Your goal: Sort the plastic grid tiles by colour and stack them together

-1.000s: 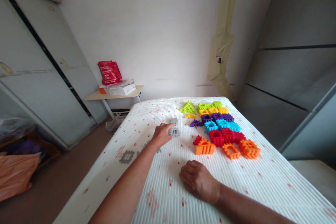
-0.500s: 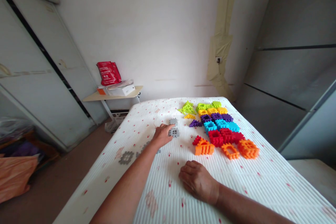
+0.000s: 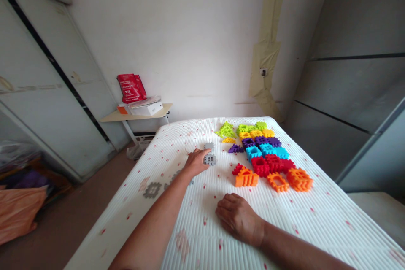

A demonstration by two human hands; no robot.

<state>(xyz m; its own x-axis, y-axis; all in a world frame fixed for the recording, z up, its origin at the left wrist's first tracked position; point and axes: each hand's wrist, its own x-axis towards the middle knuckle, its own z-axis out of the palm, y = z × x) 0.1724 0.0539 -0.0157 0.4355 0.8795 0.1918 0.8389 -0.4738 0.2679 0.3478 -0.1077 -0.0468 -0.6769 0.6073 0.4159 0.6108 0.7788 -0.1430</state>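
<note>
My left hand reaches far over the quilted sheet, its fingers closed at the left edge of a grey notched building block with window openings. Another grey block lies just beyond it. Partly behind my left forearm are more grey blocks; one with a square opening shows fully at the left. Nearer to me, my right hand rests on the sheet with its fingers curled in and nothing visible in them.
At the right stand rows of blocks: lime green, yellow, purple, blue, red and orange. A side table with a red bag is at the back left, beside a cabinet.
</note>
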